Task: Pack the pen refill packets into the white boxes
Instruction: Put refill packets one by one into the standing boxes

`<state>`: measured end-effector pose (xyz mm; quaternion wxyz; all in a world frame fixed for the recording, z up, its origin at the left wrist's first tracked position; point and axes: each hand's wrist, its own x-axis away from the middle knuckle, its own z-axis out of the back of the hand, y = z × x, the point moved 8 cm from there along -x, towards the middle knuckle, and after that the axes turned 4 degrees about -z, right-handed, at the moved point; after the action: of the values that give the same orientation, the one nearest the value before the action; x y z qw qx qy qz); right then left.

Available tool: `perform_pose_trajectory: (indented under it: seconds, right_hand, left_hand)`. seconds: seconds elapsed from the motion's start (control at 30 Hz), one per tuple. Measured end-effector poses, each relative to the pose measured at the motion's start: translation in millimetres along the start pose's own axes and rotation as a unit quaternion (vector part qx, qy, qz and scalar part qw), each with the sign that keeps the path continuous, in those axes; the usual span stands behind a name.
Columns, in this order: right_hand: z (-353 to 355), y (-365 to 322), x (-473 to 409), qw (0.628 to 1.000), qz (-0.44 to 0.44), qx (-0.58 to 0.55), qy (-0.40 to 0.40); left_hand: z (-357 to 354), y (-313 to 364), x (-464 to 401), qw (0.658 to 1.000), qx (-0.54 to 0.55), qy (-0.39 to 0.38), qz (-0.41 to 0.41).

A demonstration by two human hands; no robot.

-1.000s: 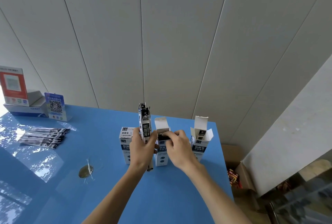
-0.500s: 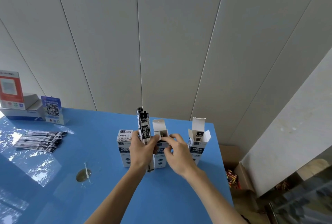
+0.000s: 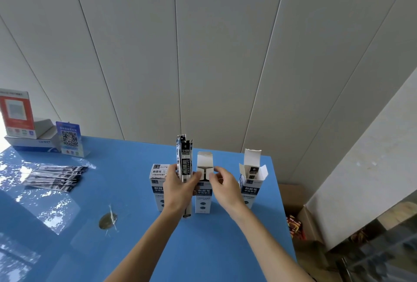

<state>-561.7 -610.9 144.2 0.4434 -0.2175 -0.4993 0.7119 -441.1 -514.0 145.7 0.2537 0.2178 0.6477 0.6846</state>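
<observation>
Three white boxes stand upright on the blue table (image 3: 135,247). The left box (image 3: 158,173) is closed. The middle box (image 3: 203,200) has its lid up and both side flaps folded in. The right box (image 3: 251,182) is open with a packet showing inside. My left hand (image 3: 178,189) grips a bundle of black-and-white pen refill packets (image 3: 184,159), held upright just left of the middle box. My right hand (image 3: 223,186) pinches the right side flap of the middle box. More refill packets (image 3: 54,176) lie fanned out at the table's left.
A QR-code stand (image 3: 68,138) and a red-and-white card on a box (image 3: 17,116) sit at the back left. A small round mark (image 3: 107,220) is on the table. An open cardboard carton (image 3: 297,218) stands on the floor past the table's right edge.
The middle box's side flaps have been folded in over its opening. My right hand has shifted slightly right onto the flap; my left hand keeps the packet bundle upright.
</observation>
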Motion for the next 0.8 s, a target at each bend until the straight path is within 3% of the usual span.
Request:
perform_pose_trajectory:
  seconds: [0.2,0.37,0.6,0.8]
  right_hand:
    - [-6.3,3.2,-2.5,0.990,-0.024,-0.130,-0.042]
    - [-4.0,0.7,2.1,0.992,0.036,-0.120,-0.019]
    - [0.7,-1.1,9.3,0.987,0.060,-0.146,-0.028]
    - [2.0,-4.9,8.9,0.989,0.092,-0.113,0.010]
  left_hand:
    - [0.9,-0.2,1.3,1.000,0.021,0.000,0.008]
    - [1.0,-5.2,3.2,0.999,0.044,0.005,0.015]
    - [0.6,-2.2,5.4,0.999,0.035,0.013,-0.003]
    - [3.3,0.8,7.3,0.999,0.034,0.015,0.006]
